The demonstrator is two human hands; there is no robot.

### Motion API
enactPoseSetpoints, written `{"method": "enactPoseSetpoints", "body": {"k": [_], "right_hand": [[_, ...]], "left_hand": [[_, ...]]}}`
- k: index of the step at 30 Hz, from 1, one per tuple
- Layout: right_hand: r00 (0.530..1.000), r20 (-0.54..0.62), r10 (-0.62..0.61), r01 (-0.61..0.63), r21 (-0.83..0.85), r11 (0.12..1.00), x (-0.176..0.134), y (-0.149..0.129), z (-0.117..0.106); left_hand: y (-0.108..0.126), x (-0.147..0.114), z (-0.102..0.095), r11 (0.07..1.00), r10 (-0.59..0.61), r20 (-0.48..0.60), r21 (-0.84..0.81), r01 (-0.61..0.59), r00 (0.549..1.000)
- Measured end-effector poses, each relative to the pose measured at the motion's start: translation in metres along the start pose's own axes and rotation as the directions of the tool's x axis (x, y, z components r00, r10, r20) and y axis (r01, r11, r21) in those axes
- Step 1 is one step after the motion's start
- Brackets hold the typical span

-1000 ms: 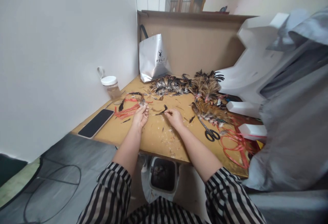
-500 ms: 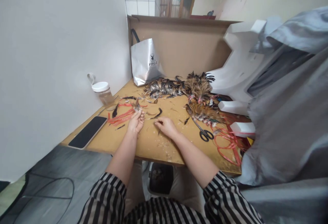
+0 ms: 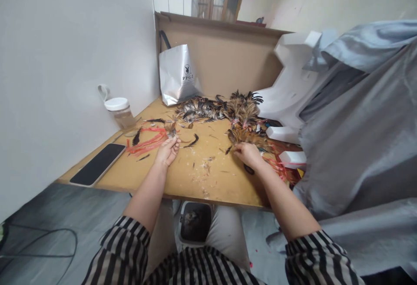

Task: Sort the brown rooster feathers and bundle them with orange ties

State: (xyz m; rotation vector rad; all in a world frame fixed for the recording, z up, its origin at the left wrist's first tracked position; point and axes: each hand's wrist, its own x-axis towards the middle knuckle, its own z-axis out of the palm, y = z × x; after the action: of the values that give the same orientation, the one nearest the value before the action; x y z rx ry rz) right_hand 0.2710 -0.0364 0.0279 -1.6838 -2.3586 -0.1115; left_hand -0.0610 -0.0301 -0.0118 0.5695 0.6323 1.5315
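Over table [image 3: 182, 185], L hand [image 3: 167, 150] pinches feather tuft [image 3: 170, 130]; R hand [image 3: 249, 154] palm-down nr brown bundle [image 3: 247, 135], grip unclear

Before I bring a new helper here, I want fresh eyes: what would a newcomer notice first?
Probably the brown and black feathers, heaped at the back and right of the table. The shiny silver bag at its back left also catches the eye, as do the red strips lying left of the left hand, which pinches a small feather tuft.
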Motion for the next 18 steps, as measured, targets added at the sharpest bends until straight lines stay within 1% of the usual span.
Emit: {"method": "enactPoseSetpoints", "body": {"k": [3,5,6,7,8,9,10,11,12,13,14,15,16,17,18], "right_hand": [[0.999,0.018,-0.046,0.048,-0.109,0.993,-0.001,-0.017,0.004],[0.998,0.007,-0.055,0.055,-0.119,0.991,0.003,-0.029,0.008],[0.999,0.000,-0.033,0.033,-0.096,0.995,0.006,-0.033,0.010],[1.000,-0.014,-0.003,0.002,-0.043,0.999,0.010,-0.036,0.011],[0.999,-0.029,0.037,-0.036,0.049,0.998,0.015,-0.038,0.012],[0.996,-0.039,0.082,-0.074,0.181,0.981,0.021,-0.039,0.012],[0.992,-0.032,0.124,-0.106,0.347,0.932,0.027,-0.040,0.011],[0.987,-0.004,0.159,-0.133,0.528,0.839,0.032,-0.040,0.009],[0.983,0.043,0.180,-0.158,0.697,0.699,0.038,-0.042,0.008],[0.978,0.103,0.181,-0.184,0.831,0.525,0.042,-0.044,0.007],[0.973,0.166,0.161,-0.213,0.916,0.340,0.047,-0.048,0.006],[0.966,0.225,0.126,-0.244,0.955,0.170,0.050,-0.052,0.005],[0.959,0.272,0.086,-0.275,0.961,0.027,0.053,-0.058,0.005],[0.950,0.308,0.044,-0.303,0.949,-0.090,0.055,-0.064,0.006],[0.942,0.335,0.004,-0.329,0.926,-0.185,0.057,-0.071,0.008]], "left_hand": [[0.000,-0.001,0.001,1.000,-0.002,-0.007,0.004,0.002,1.000],[0.000,-0.002,0.001,1.000,-0.005,-0.008,0.008,0.005,1.000],[0.001,-0.002,0.001,1.000,-0.006,-0.008,0.011,0.006,1.000],[0.001,-0.002,0.002,1.000,-0.009,-0.005,0.017,0.009,1.000],[0.001,-0.003,0.002,1.000,-0.013,0.000,0.023,0.013,1.000],[0.001,-0.003,0.003,0.999,-0.020,0.004,0.030,0.020,1.000],[0.000,-0.003,0.004,0.999,-0.030,0.011,0.037,0.029,0.999],[0.000,-0.003,0.005,0.998,-0.041,0.021,0.044,0.041,0.999],[-0.001,-0.003,0.006,0.997,-0.054,0.031,0.051,0.052,0.998],[-0.002,-0.003,0.007,0.996,-0.067,0.043,0.059,0.065,0.997],[-0.003,-0.004,0.008,0.995,-0.082,0.054,0.067,0.078,0.995],[-0.004,-0.004,0.009,0.993,-0.099,0.066,0.075,0.094,0.993],[-0.005,-0.005,0.010,0.990,-0.118,0.078,0.088,0.111,0.990],[-0.006,-0.006,0.012,0.986,-0.140,0.093,0.104,0.130,0.986],[-0.007,-0.007,0.013,0.982,-0.161,0.109,0.120,0.148,0.981]]}}
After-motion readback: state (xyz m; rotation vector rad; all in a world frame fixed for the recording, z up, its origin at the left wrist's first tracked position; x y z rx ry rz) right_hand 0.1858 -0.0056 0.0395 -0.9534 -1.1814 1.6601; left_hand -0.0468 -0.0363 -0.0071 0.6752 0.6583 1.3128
